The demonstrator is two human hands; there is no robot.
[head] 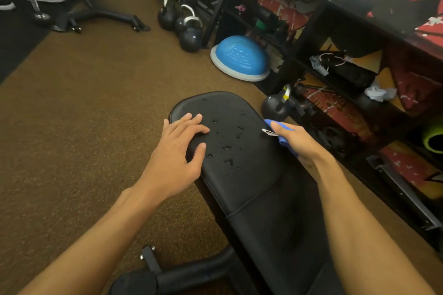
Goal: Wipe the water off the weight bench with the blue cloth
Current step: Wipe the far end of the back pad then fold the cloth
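Observation:
The black padded weight bench (242,182) runs from the bottom right up to the middle of the view. Water drops (227,146) lie scattered over its far pad. My left hand (177,151) rests on the pad's left edge with its fingers spread and its thumb on the top. My right hand (296,142) grips the blue cloth (281,127) at the pad's right edge, beside the wet patch. A small white tag sticks out of the cloth towards the pad. Most of the cloth is hidden under my hand.
A black kettlebell (275,105) stands on the floor just right of the bench's far end. A blue balance dome (241,57) leans against black shelving (335,74) along the right. More kettlebells (184,24) and dumbbells stand further back. Brown floor lies to the left.

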